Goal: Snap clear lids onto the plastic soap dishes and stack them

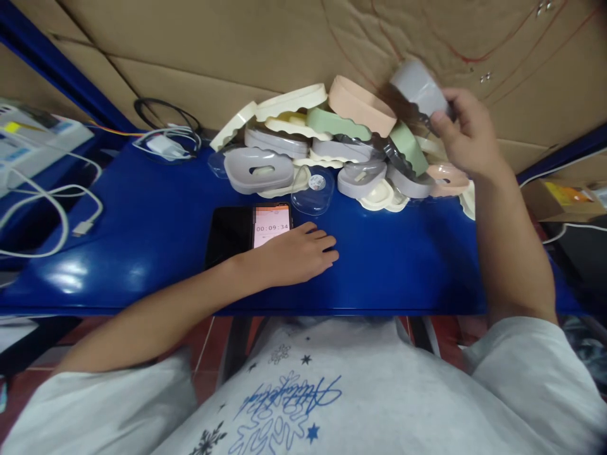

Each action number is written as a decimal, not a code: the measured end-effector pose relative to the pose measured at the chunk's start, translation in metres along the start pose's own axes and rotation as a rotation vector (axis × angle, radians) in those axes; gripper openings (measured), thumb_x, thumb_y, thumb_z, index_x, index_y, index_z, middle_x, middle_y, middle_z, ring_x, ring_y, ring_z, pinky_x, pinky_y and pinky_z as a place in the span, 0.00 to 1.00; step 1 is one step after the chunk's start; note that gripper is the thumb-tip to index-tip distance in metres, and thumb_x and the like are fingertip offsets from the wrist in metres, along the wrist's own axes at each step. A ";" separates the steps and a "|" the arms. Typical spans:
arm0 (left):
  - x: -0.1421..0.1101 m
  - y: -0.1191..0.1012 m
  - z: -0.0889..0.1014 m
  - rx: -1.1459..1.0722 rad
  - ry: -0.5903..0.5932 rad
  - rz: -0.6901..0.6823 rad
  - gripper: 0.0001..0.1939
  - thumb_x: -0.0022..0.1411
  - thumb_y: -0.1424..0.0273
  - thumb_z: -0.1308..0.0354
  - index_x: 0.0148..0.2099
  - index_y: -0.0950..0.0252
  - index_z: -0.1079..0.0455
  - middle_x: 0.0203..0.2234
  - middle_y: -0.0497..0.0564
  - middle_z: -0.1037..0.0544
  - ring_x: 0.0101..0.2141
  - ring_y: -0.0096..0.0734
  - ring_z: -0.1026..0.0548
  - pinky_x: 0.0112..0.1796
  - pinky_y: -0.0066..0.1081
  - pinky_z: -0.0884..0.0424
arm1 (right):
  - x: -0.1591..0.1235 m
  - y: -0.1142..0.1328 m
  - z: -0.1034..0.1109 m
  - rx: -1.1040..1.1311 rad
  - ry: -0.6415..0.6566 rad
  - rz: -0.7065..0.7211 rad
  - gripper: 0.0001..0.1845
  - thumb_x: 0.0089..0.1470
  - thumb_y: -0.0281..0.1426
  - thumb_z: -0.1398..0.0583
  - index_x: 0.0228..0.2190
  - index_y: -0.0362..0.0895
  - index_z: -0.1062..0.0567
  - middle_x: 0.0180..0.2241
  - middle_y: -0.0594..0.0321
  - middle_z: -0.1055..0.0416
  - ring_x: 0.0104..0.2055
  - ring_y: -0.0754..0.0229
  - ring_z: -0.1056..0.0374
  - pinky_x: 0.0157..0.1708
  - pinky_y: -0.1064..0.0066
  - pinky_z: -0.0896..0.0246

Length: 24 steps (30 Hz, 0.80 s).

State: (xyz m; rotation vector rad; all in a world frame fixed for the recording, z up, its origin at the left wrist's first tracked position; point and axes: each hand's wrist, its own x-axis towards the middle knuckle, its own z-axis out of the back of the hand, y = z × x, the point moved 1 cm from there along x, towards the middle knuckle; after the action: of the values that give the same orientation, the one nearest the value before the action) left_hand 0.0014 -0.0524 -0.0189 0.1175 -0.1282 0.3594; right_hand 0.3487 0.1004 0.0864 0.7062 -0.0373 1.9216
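My right hand (467, 133) is raised at the right end of the pile, its thumb and fingers closed on a grey soap dish (420, 88) with a wavy edge. The dish is tilted in the air above the other pieces. My left hand (306, 253) lies flat on the blue table with its fingers a little apart, holding nothing. Just beyond it is a clear plastic lid (313, 196) with a small round sticker. Soap dish parts in cream, peach, green and grey are heaped in front, among them a grey slotted dish (258, 170) and a peach one (363, 104).
A phone (232, 230) with a running timer lies beside my left wrist. White cables and a charger (168, 147) sit at the back left. A power strip (42, 145) is at the far left. Cardboard (213, 38) stands behind the blue table (156, 253); a small box (559, 199) is at right.
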 end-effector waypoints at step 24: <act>0.000 0.001 0.002 0.013 -0.001 -0.004 0.09 0.79 0.71 0.44 0.48 0.64 0.22 0.47 0.55 0.18 0.42 0.40 0.21 0.47 0.40 0.32 | -0.022 -0.052 -0.009 0.201 0.117 -0.101 0.29 0.71 0.58 0.42 0.57 0.51 0.21 0.58 0.61 0.19 0.60 0.50 0.25 0.65 0.52 0.32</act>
State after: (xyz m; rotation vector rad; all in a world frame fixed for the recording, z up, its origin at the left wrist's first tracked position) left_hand 0.0012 -0.0521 -0.0168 0.1304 -0.1267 0.3566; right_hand 0.3951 0.1093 0.0535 0.7127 0.2626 1.8825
